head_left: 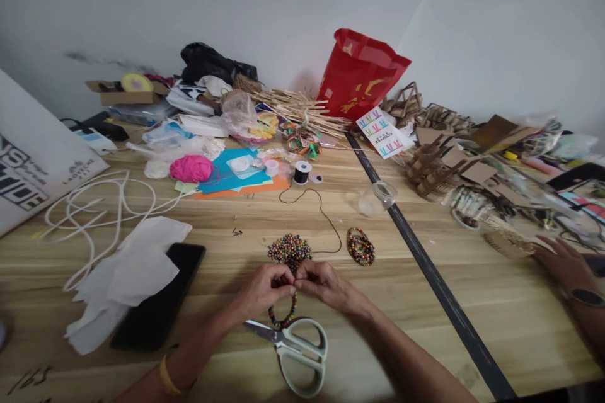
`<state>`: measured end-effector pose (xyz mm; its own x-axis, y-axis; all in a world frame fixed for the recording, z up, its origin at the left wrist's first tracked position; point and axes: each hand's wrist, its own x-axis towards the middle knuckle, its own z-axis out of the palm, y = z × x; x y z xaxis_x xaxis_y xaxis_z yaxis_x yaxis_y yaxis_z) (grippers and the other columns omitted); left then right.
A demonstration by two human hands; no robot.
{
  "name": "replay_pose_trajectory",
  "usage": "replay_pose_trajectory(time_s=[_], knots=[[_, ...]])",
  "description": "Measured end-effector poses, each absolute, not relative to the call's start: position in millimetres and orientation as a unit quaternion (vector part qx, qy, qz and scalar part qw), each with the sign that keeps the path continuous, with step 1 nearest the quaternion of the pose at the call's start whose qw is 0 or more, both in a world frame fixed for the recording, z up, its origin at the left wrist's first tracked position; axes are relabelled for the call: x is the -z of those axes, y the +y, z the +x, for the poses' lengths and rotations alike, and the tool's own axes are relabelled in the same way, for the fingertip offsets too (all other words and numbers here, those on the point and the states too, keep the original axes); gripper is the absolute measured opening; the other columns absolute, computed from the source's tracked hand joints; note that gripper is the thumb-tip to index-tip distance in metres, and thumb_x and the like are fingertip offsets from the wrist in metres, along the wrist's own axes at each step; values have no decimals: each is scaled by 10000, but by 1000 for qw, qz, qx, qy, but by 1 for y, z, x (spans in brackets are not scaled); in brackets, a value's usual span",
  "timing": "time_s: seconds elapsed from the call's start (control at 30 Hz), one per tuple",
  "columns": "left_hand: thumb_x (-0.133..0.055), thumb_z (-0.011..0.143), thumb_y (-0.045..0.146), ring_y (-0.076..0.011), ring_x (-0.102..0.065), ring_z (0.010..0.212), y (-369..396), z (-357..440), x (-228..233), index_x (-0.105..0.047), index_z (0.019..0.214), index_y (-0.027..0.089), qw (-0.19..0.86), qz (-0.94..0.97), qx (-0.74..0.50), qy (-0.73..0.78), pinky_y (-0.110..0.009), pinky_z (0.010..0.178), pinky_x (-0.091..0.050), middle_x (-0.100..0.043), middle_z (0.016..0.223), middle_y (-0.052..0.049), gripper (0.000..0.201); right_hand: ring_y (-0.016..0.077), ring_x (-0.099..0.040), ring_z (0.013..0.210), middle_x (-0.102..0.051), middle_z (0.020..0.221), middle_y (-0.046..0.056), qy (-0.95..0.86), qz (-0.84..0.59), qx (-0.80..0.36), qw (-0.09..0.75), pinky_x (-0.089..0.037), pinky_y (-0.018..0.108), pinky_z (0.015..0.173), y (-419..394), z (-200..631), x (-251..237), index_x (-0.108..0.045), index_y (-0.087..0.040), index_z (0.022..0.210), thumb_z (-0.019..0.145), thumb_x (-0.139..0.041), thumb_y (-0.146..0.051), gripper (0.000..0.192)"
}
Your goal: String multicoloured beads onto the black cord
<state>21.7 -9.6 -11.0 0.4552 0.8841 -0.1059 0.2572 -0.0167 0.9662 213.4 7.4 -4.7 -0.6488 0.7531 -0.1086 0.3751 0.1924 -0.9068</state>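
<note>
My left hand [268, 286] and my right hand [327, 284] meet fingertip to fingertip, both pinched at the top of a small multicoloured beaded bracelet [286, 325]. Its loop hangs below my fingers; the cord ends between them are too small to make out. Under the loop lie scissors [326, 352] with pale handles, blades pointing left. Just beyond my hands is a heap of loose coloured beads [289, 248]. Several beaded bracelets [360, 247] are stacked to the right of it. From a spool of black cord [302, 172], a thin cord [336, 220] curves down towards the beads.
A black phone [155, 308] lies partly under white paper [142, 264] at left, near a white cable [125, 201]. Pink yarn [191, 169], coloured sheets and a red bag [357, 75] stand at the back. Past the black strip [425, 258], another person's hand [564, 264] rests at right.
</note>
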Motion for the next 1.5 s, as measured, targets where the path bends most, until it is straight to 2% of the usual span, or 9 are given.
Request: replay_pose_trajectory(time_s=[0.33,0.47,0.57,0.67,0.77,0.9,1.1,1.5], knots=[[-578,685,217,-107,-406,553,-11,26,19,-544,615,155,542,643,-308,445,-197,513,-318,-450,562,42,100,86,-348,572,-444,614,-34,-724,-395,-524,213,-261,204,512,4,205,3,-536,-135,719,847,-540,-466,355],[-584,675,212,-108,-424,552,-10,25,19,-534,587,157,545,636,-309,451,-197,514,-325,-463,551,43,116,84,-351,570,-438,613,-33,-723,-391,-524,224,-264,208,514,3,203,3,-530,-134,707,865,-515,-469,371],[-578,671,221,-110,-468,538,-9,24,18,-545,604,156,595,591,-310,449,-209,532,-372,-500,547,44,99,93,-398,592,-478,655,-16,-719,-386,-518,255,-300,211,527,4,204,8,-555,-137,779,889,-497,-436,324],[-598,662,241,-117,-518,534,-8,22,16,-551,623,152,647,537,-309,445,-226,551,-414,-549,557,35,108,117,-466,673,-546,833,39,-728,-394,-454,330,-357,223,561,6,208,11,-575,-155,929,889,-517,-379,235],[-636,655,269,-121,-538,539,-8,21,13,-562,624,143,664,514,-320,437,-231,554,-418,-590,567,17,150,127,-484,689,-551,870,56,-747,-396,-384,370,-376,232,565,7,210,8,-579,-163,875,869,-552,-317,157],[-654,662,281,-119,-550,550,-8,19,12,-586,640,138,673,499,-331,434,-235,571,-422,-613,582,10,160,133,-506,668,-561,732,32,-782,-379,-383,315,-384,238,576,5,208,3,-583,-157,769,870,-546,-266,153],[-668,655,273,-118,-558,548,-7,20,19,-593,623,138,673,502,-331,430,-235,570,-433,-613,571,18,157,154,-551,748,-612,818,61,-807,-341,-387,286,-431,261,657,3,203,11,-617,-161,872,894,-534,-266,136],[-670,667,311,-122,-557,542,-6,19,22,-577,625,146,666,516,-329,427,-240,563,-435,-614,572,14,194,138,-547,715,-596,785,49,-834,-325,-352,274,-425,238,646,1,205,7,-580,-164,846,927,-462,-232,159]])
